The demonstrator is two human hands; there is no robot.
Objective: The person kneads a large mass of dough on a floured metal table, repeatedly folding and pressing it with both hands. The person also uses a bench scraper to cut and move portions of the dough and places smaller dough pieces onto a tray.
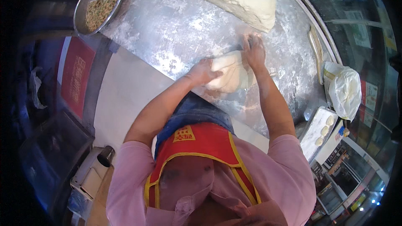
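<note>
A piece of soft, pale dough [230, 72] lies on the floured metal worktop [188, 22], its top creased and blurred. My left hand [204, 72] grips the dough's left edge, with the thumb on top and the fingers along the far side. At the right edge of the dough is my right hand [255, 50], its blurred fingers bent and reaching past the far corner. A dark patch shows between that thumb and fingers; whether it is an object or shadow is unclear. Just beyond the right hand, a large slab of dough [229, 0] stretches along the worktop.
A metal bowl [77, 15] of minced filling [102, 11] stands at the far left. Along the right side are a rolling-pin-like stick [315, 53], a white plastic bag [345, 89] and a tray [309, 131] with several small dough rounds [324, 131]. A glass partition [358, 28] rises behind them.
</note>
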